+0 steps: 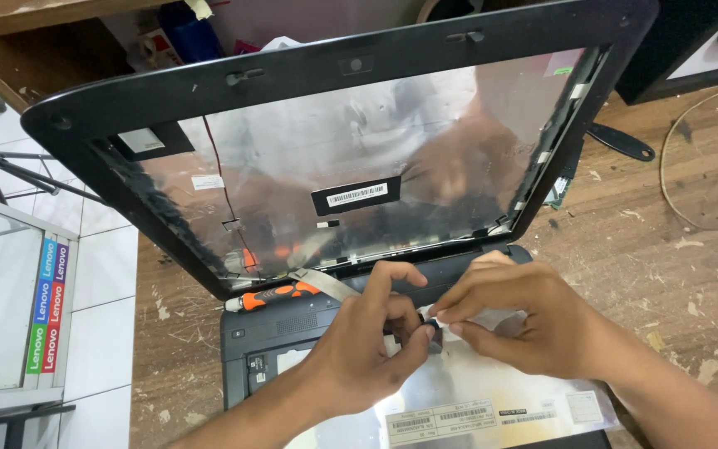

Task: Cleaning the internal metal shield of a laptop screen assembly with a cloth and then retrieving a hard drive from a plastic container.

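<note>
Connector (432, 320) pinched between both hands' fingertips (450, 314).

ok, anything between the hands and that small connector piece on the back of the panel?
Nothing visible. Both the left hand and right hand already pinch the small connector piece over the detached panel. The orange-handled screwdriver lies off to the left, by the lid frame.
</note>
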